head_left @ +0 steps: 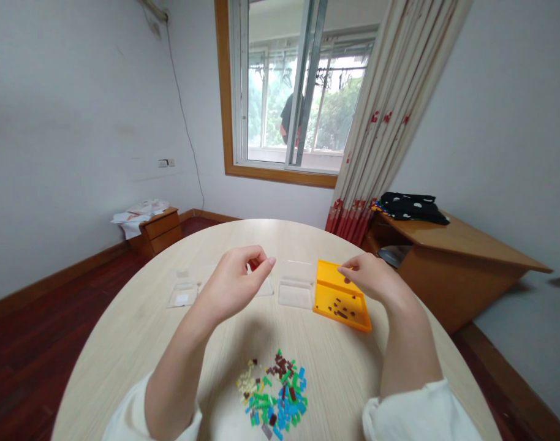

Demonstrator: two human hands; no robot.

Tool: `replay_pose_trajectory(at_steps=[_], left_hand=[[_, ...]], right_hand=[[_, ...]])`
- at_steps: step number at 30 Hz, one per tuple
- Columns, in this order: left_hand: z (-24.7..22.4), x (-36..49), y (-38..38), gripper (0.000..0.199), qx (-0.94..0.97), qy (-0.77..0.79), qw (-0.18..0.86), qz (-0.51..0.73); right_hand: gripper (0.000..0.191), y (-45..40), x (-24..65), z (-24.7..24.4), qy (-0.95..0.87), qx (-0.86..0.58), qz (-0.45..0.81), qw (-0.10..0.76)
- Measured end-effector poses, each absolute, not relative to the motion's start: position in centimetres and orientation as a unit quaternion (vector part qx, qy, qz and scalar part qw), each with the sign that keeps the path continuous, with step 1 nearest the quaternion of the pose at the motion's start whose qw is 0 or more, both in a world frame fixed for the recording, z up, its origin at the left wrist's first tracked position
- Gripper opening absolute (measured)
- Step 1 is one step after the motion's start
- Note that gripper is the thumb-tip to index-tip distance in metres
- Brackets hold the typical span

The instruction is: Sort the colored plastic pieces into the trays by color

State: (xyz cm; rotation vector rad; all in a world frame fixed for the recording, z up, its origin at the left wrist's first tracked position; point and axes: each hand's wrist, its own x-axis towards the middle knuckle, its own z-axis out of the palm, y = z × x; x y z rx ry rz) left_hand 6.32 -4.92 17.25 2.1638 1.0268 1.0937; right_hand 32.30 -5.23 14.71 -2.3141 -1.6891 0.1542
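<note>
My left hand [243, 275] is raised over the far middle of the table, fingers curled in and thumb against the index finger. A speck of dark red shows inside the curl, too small to name. My right hand [369, 275] hangs above the open yellow box [326, 297], its fingertips drawn together. Just under them a small dark brown piece [347, 280] shows; whether it is held I cannot tell. Several small brown toy bricks [342, 313] lie in the box's near half. Nearer to me spreads a loose pile of green, blue, cream and brown toy bricks [280, 398].
Left of the yellow box stands an open clear plastic box [296, 294]. Another clear box [182, 295] with a white piece inside is at the far left of the round table [137, 367]. A wooden desk [445, 269] with dark cloth stands to the right.
</note>
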Motion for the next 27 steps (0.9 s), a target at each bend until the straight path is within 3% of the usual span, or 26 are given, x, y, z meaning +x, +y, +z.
replay_pose_trajectory(at_steps=[16, 27], left_hand=[[17.2, 6.1, -5.0, 0.032, 0.794, 0.392, 0.24, 0.399], [15.8, 6.1, -4.4, 0.027, 0.805, 0.392, 0.218, 0.388]], right_hand=[[0.029, -6.5, 31.1, 15.7, -0.612, -0.772, 0.06, 0.163], [0.027, -7.2, 26.1, 14.7, -0.718, -0.663, 0.09, 0.192]])
